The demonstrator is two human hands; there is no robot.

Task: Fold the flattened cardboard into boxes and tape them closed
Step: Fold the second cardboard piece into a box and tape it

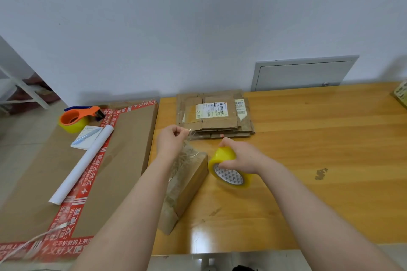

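While right fingers (230, 143) grip the roll (221, 157), left fingers (178, 131) pinch tape (191, 137).

- Table (308, 138): glossy varnished wood, scuffed at right.
- Box (189, 178): matt brown cardboard under wrinkled clear tape.
- Tape roll (222, 156): shiny yellowish plastic.
- Flattened cardboard (215, 116): torn, rough, paper-labelled.

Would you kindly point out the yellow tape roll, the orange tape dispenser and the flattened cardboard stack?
yellow tape roll (222, 155): head view, outer yellow band.
orange tape dispenser (84, 112): head view, orange frame.
flattened cardboard stack (218, 122): head view, top sheet.
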